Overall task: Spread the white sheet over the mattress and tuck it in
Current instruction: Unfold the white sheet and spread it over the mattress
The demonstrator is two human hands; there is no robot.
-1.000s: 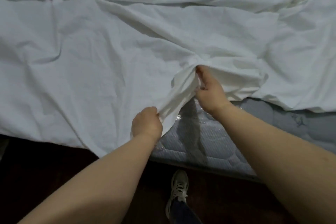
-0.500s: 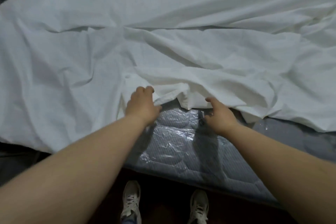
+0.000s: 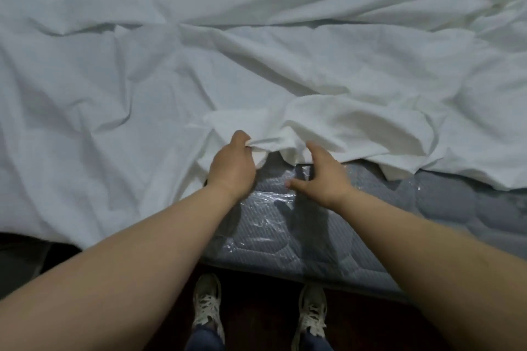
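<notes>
Left fingers point(image 3: 242, 138): curled, clamped on a bunched fold at the near edge of the sheet; tips hidden in the cloth.
Left hand point(image 3: 231, 169): back upward, at the sheet's edge over the mattress.
Right fingers point(image 3: 313, 148): held straight and slightly apart; forefinger tip touches the underside of the sheet's hem, thumb spread out to the left above the mattress. Nothing is gripped.
Right hand point(image 3: 328, 177): palm down, just beside the left hand, partly over a small dark object point(image 3: 304, 172) lying on the mattress; what that object is cannot be told.
Sheet point(image 3: 256, 71): white, heavily creased, lying over most of the bed; its near edge is gathered into a raised fold between the two hands, and hangs over the bed's front side at the left.
Mattress point(image 3: 285, 234): grey, quilted, under clear shiny plastic wrap; bare along the front centre and right, below the sheet's edge.
Shoes point(image 3: 206, 305): pale, laced pair, on a dark floor point(image 3: 256, 313) just in front of the bed.
</notes>
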